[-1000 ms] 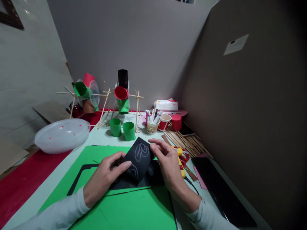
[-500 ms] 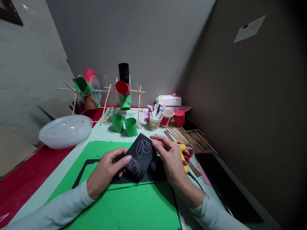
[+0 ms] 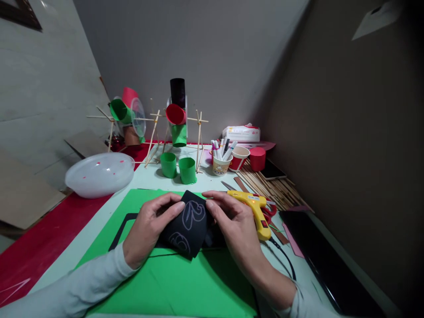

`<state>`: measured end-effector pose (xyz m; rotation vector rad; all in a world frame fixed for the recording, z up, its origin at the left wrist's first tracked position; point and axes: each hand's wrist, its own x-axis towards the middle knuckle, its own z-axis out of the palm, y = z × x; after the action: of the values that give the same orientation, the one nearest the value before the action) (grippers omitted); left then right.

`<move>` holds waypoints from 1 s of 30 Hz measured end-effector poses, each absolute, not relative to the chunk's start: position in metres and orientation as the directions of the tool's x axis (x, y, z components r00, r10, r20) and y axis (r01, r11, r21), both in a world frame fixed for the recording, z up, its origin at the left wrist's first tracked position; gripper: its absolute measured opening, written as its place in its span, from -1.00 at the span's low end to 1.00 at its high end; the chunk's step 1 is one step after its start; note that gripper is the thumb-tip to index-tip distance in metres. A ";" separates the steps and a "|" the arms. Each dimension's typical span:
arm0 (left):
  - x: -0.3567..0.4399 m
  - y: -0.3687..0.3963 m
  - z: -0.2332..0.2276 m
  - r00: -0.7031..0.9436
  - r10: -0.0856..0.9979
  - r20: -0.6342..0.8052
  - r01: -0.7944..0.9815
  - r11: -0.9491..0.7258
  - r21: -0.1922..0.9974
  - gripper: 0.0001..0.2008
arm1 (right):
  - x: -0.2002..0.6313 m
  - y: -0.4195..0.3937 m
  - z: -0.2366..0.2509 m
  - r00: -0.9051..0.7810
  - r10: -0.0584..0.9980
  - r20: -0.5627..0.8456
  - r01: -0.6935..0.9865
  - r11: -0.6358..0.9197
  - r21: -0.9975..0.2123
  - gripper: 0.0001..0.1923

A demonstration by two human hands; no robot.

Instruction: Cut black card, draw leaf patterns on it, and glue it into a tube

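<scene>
Black paper now bent over into a curve btwn both hands; earlier flatter, upright.

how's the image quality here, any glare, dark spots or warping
Head view: wide-angle warping bends the walls and table edges outward; the right side fades into dark vignetting past the brown board. Soft glare shows on the clear plastic dome. The left hand, right hand and the black paper roll between them are sharp, evenly lit, with only faint shadows on the green sheet.

left hand bare | right hand bare | sleeves: long, pale grey, both arms
</scene>
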<state>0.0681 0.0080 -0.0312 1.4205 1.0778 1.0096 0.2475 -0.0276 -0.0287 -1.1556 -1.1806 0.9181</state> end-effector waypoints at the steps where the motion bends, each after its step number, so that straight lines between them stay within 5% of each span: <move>1: 0.068 0.008 -0.031 0.230 0.972 0.042 0.094 -0.065 0.993 -0.75 | 0.247 -0.029 -0.029 0.171 0.959 0.227 0.070 0.218 -0.973 -0.80; 12: 0.065 0.003 -0.029 0.174 0.975 0.134 0.094 -0.152 0.984 -0.84 | 0.249 -0.030 -0.026 0.076 0.956 0.283 0.157 0.269 -0.950 -0.79; 18: 0.062 -0.001 -0.018 0.138 0.836 0.531 0.194 -0.548 0.813 -0.90 | 0.253 -0.032 -0.023 0.103 0.901 0.421 0.316 0.372 -0.873 -0.89; 23: 0.058 -0.006 -0.012 0.191 0.662 0.725 0.264 -0.746 0.612 -0.80 | 0.254 -0.030 -0.024 0.089 0.832 0.548 0.247 0.514 -0.821 -0.82; 26: 0.056 -0.003 -0.013 0.149 0.732 0.665 0.158 -0.682 0.714 -0.86 | 0.255 -0.029 -0.023 0.091 0.738 0.669 0.265 0.630 -0.730 -0.75; 30: 0.053 0.014 -0.012 0.117 0.944 0.309 -0.152 -0.291 0.945 -0.68 | 0.255 -0.035 -0.018 -0.064 0.591 0.804 0.322 0.775 -0.544 -0.63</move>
<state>0.0532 0.0136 -0.0121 1.3872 0.8465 1.3799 0.2545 -0.0355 -0.0183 -0.7319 -1.6670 0.2560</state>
